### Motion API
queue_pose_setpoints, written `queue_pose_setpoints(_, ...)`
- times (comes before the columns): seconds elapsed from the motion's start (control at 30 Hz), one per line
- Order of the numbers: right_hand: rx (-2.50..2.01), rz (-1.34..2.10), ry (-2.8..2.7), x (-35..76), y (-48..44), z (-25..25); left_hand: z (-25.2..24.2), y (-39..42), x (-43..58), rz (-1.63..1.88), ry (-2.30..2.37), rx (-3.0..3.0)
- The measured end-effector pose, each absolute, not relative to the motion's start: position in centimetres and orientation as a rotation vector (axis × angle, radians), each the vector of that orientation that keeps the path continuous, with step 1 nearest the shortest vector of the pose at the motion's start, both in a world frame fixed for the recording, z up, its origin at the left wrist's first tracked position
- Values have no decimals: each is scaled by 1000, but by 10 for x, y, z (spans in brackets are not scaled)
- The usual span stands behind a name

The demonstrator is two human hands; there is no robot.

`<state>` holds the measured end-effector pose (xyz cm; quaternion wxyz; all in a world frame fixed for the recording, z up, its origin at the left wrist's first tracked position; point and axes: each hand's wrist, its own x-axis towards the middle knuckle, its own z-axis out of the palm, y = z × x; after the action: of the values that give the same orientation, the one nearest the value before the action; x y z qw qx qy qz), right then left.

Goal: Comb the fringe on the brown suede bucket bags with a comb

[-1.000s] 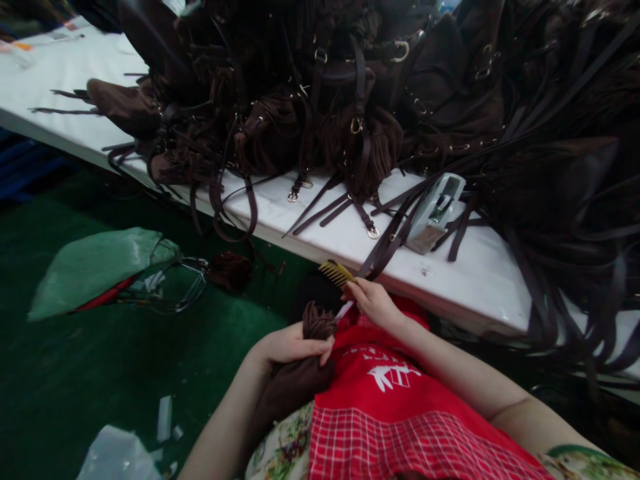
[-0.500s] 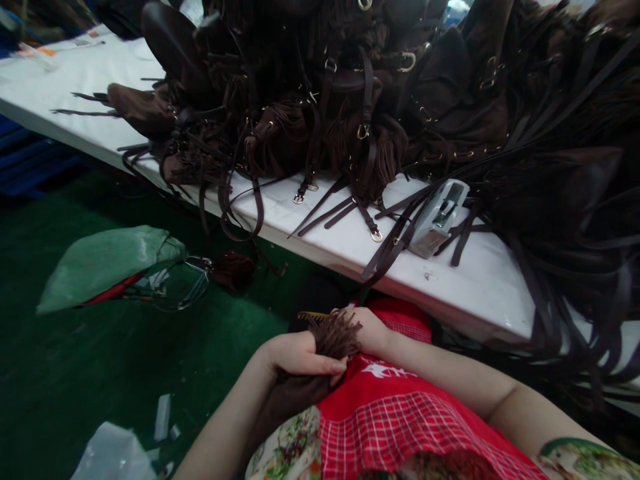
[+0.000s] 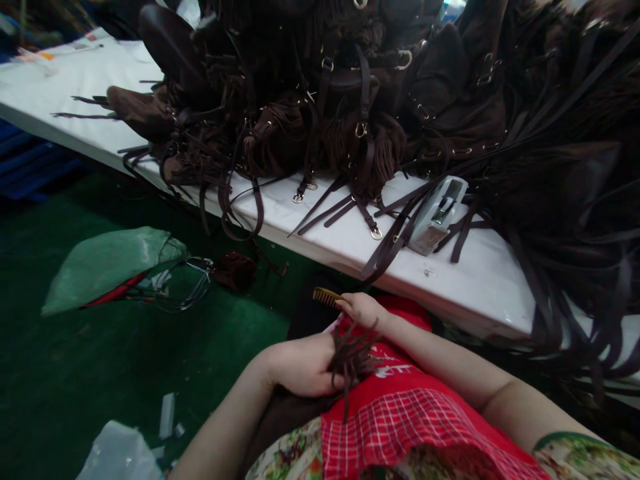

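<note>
Held in my right hand is a yellowish comb, its teeth pointing down and left, beyond the fringe. My left hand is closed around a bunch of dark brown fringe, whose strands splay out over the red apron on my lap. Dark brown material hangs below the left hand and forearm; the rest of that piece is hidden by the arm. The comb and the fringe are apart.
A white table runs across in front of me, heaped with dark brown fringed bags. Dangling straps cross its edge. A grey-white boxy device stands on it. On the green floor lie a greenish plastic bag and paper scraps.
My right hand has moved slightly up with the comb, away from the fringe. The fringe strands have spread out and tipped right over the apron. My left hand has turned a little.
</note>
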<state>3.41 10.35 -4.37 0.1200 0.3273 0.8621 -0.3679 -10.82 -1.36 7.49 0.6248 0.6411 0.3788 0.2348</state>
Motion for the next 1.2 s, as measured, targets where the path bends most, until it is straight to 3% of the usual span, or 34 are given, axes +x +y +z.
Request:
queue_pose_setpoints(0.17, 1216, -1723, 2478, 47, 121, -33, 83, -36, -185, 820, 1595, 1295)
queue_pose_setpoints(0.3, 1311, -1869, 2363, 58, 125, -29, 101, -66, -254, 929, 2148, 1277)
queue_pose_setpoints(0.47, 1289, -1958, 2303, 60, 120, -37, 127, -88, -284, 888, 2481, 1259)
queue_pose_setpoints(0.67, 1238, -1883, 2399, 61, 121, -41, 136, -95, -278, 1137, 2435, 1288)
queue_pose_setpoints(1.2, 1338, -1599, 2617, 67, 122, -24, 125, -95, -269, 2144, 1743, 479)
